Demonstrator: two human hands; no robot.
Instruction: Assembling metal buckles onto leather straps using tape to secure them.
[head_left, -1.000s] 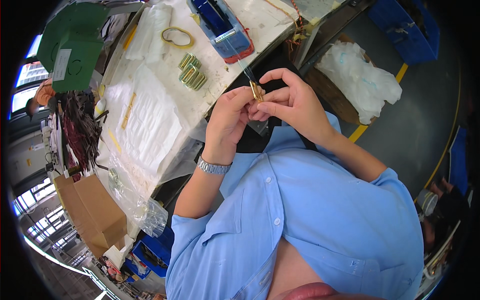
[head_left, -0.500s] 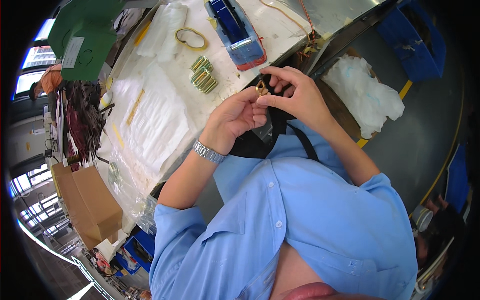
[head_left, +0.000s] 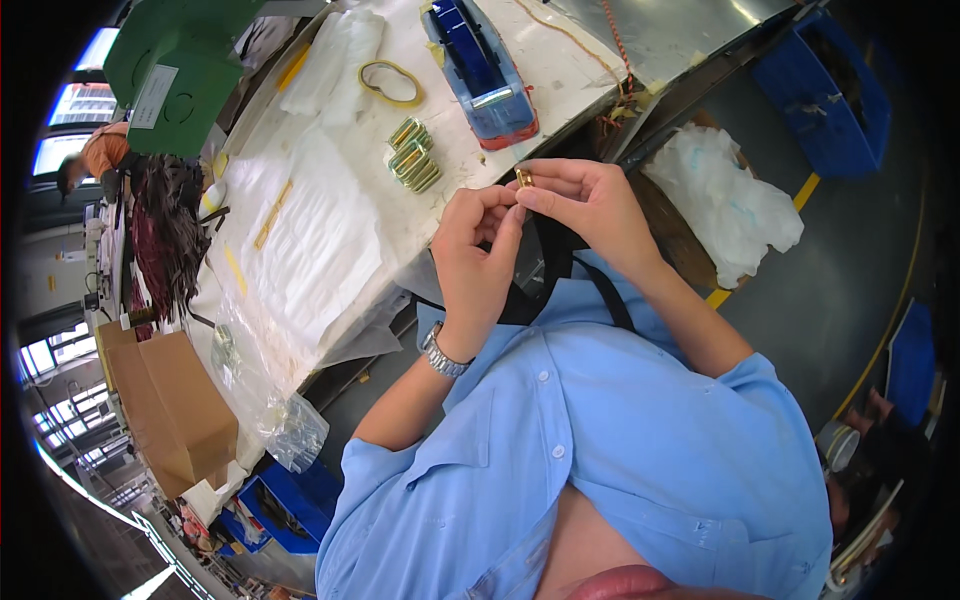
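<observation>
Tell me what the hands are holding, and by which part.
The right hand pinches a small gold-coloured metal piece, seemingly by its lower end, between thumb and fingers. Whether the left hand also grips it cannot be told.

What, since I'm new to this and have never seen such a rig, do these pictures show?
There is no robot: a person works bare-handed. Every picture comes from one wide fisheye camera on that person's head, looking down, so straight edges bend and the person's blue shirt fills the lower part. The right hand pinches a small gold-coloured metal piece; the left hand is close beside it, though whether it grips the piece too is hard to tell. On the pale table beyond lie a blue tape dispenser, a yellowish tape ring, a cluster of shiny metal frames and white sheets.
</observation>
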